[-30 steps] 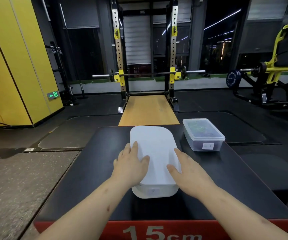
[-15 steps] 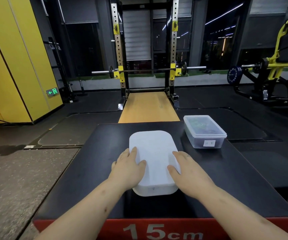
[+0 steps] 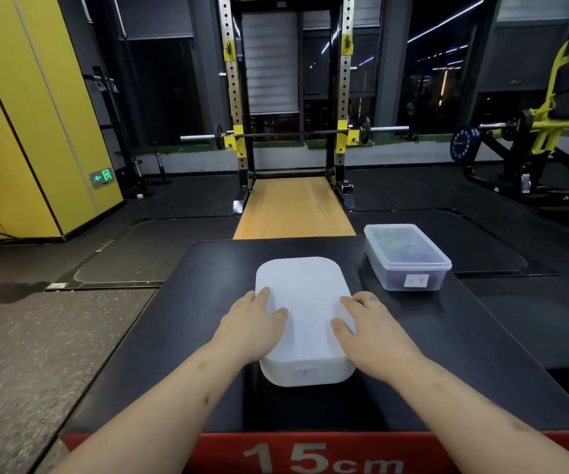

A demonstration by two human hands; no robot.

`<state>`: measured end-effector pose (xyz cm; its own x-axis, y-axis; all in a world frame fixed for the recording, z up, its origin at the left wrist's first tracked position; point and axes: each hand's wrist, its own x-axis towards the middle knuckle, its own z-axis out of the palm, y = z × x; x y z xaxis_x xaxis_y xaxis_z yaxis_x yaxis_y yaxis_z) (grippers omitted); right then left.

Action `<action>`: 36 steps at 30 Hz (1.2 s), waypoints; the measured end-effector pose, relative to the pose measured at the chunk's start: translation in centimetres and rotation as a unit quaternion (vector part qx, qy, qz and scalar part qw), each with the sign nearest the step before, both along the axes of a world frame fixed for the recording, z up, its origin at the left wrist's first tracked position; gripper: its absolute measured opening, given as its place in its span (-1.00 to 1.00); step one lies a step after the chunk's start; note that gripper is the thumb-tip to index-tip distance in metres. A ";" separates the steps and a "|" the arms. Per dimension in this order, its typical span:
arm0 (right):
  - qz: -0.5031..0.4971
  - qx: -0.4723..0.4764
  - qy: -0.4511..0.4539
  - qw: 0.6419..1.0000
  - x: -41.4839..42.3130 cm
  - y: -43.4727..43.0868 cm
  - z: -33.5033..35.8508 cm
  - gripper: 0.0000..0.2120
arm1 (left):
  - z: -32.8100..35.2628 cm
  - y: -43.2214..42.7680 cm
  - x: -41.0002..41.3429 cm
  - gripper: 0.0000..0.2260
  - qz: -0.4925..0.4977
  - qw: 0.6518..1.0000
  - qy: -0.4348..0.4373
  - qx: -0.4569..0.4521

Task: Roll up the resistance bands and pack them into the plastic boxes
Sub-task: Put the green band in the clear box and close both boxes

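Note:
A white plastic box (image 3: 305,309) with its lid on sits in the middle of the black platform (image 3: 173,319). My left hand (image 3: 254,319) rests flat on the lid's left side, fingers straight. My right hand (image 3: 367,325) lies flat on the lid's right edge. To the far right stands a clear plastic box (image 3: 406,256) with its lid on; green and purple bands show through it. What the white box holds is hidden.
The platform has a red front edge marked 15cm (image 3: 324,458). Beyond it lie a wooden lifting strip (image 3: 293,206) and a squat rack with a barbell (image 3: 290,133). A yellow wall (image 3: 37,114) stands left, a yellow machine (image 3: 549,124) right.
Both hands stay flat on the white lid, shifted only slightly. The view has tilted a little, so box and platform sit lower in the frame.

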<state>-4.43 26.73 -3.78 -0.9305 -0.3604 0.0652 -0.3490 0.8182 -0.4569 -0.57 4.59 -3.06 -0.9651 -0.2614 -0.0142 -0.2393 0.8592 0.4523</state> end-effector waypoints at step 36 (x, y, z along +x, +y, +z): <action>0.067 0.122 -0.039 0.990 -0.9 -0.9 1.3 -0.38 | -0.4 -1.2 0.4 -0.31 -0.081 0.985 -0.068 -0.136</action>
